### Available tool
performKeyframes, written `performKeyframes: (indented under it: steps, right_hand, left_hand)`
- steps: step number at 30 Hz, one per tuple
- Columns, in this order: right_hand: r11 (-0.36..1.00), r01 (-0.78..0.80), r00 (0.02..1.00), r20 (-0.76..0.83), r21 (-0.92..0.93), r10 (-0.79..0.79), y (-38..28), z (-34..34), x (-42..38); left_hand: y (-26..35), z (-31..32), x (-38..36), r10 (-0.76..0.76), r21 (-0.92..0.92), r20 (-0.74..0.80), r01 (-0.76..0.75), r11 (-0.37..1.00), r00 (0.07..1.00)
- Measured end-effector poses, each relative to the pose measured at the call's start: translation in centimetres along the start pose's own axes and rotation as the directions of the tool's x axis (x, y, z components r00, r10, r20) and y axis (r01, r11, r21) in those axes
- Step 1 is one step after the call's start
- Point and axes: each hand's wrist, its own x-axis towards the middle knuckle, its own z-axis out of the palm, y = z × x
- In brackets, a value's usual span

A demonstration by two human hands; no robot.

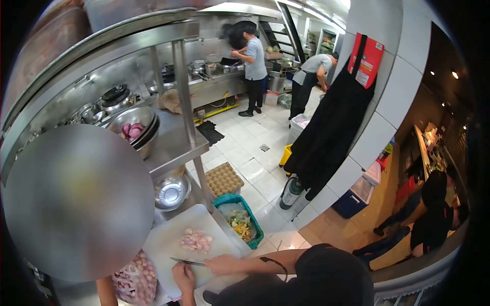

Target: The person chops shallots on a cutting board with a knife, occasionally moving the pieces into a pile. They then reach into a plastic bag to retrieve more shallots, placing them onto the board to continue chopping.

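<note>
My right hand [223,265] is closed round the handle of a knife [191,262], whose blade lies low over the white cutting board [161,242]. Close beside the blade, my left hand [184,278] rests on the board with its fingers bent and pressed together; whatever is under them is hidden. A small heap of cut pinkish shallots [196,240] sits on the board beyond the knife. Left of the board is a clear bag of peeled shallots [135,280], next to another person's forearm [106,291].
A steel bowl [172,193] stands behind the board, under a steel shelf [178,148]. Beside the counter are a green-lined bin [259,224] of scraps and egg trays [223,179]. Two people [253,61] work farther back. A black apron [334,132] hangs at the tiled pillar.
</note>
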Motion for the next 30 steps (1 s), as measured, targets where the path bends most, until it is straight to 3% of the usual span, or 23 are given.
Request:
performKeyframes:
  steps: [3,4,5,6,9,11,14,18,20,24,30]
  right_hand:
    - [0.993,-0.041,0.997,0.053,-0.107,0.047,-0.4,-0.4,-0.1]
    - [0.990,-0.005,0.998,0.061,-0.140,0.014,0.4,1.1,0.4]
    - [0.997,0.024,1.000,0.009,-0.073,-0.023,0.6,1.0,-0.3]
    - [0.997,-0.030,0.999,-0.028,-0.071,0.028,0.7,1.6,0.0]
    - [0.984,-0.127,0.992,0.001,-0.128,0.128,-0.3,-0.4,0.2]
    - [0.980,-0.078,0.997,-0.002,-0.182,0.078,-1.5,-0.2,-0.1]
    - [0.982,-0.180,0.976,-0.134,-0.064,0.171,-0.3,0.3,-0.7]
    - [0.958,-0.275,0.949,-0.180,-0.078,0.257,0.6,-0.8,-1.4]
    - [0.982,-0.172,0.968,-0.197,-0.082,0.154,1.8,-0.9,-1.5]
    - [0.989,-0.080,0.991,-0.117,-0.126,0.066,-0.2,-0.8,-2.3]
    - [0.987,-0.079,0.995,-0.071,-0.137,0.069,-2.7,-1.7,-2.9]
  left_hand:
    - [1.3,0.0,0.4,-0.010,-0.014,-0.035,0.009,1.000,0.999]
    - [-0.1,0.7,-0.1,-0.027,-0.027,-0.001,0.027,0.999,1.000]
    - [0.0,0.1,0.2,-0.116,-0.012,0.135,0.118,0.993,0.984]
    - [0.3,-0.2,0.4,-0.104,-0.004,0.152,0.106,0.994,0.983]
    - [-0.7,0.5,0.0,-0.034,-0.051,0.078,0.038,0.998,0.996]
    - [0.5,-1.0,0.8,-0.040,-0.111,0.086,0.049,0.993,0.995]
    - [0.5,-1.0,0.6,-0.027,-0.102,0.084,0.036,0.994,0.996]
    - [0.5,-0.9,0.4,-0.059,-0.143,0.060,0.067,0.987,0.996]
    - [-0.6,0.0,0.1,0.009,-0.113,0.034,-0.005,0.994,0.999]
    - [1.1,-1.5,1.1,-0.025,-0.159,0.017,0.027,0.987,1.000]
    - [2.0,-2.2,1.3,-0.111,-0.125,0.055,0.117,0.985,0.992]
